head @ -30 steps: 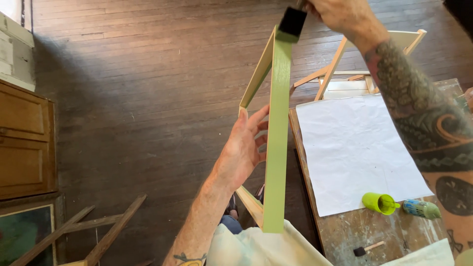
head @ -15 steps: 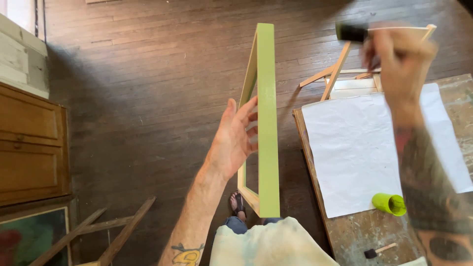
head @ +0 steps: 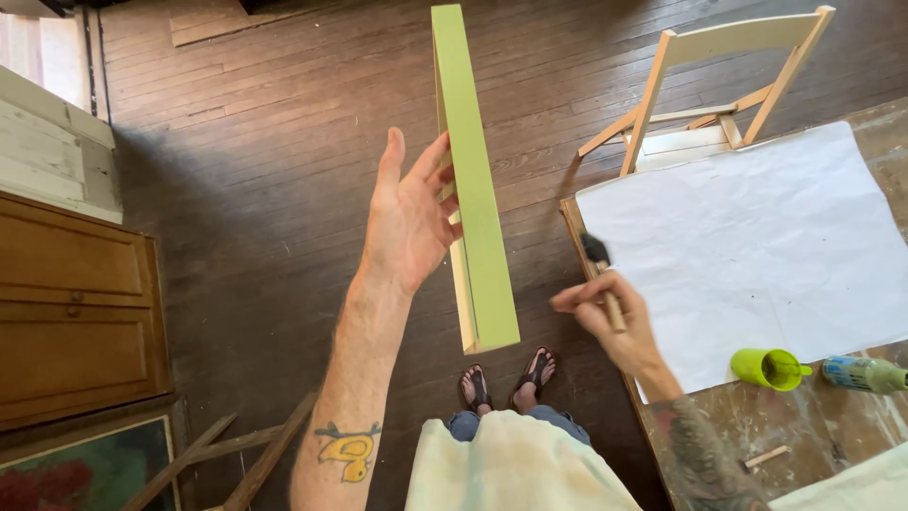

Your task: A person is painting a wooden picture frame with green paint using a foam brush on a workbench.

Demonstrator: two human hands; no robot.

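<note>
At centre frame, the left hand (head: 409, 216) gripped one green frame (head: 473, 180); the right hand (head: 610, 322) clasped one foam brush (head: 602, 274) beside one white sheet (head: 757, 246) on the tabletop (head: 832, 435)

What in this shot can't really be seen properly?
- Green frame: seen edge-on in the head view, so its face is hidden.
- Left hand: fingers behind the frame, grip unclear.
- Foam brush: handle mostly hidden by the right hand.
- Painting: cut off by the bottom-left edge.
</note>
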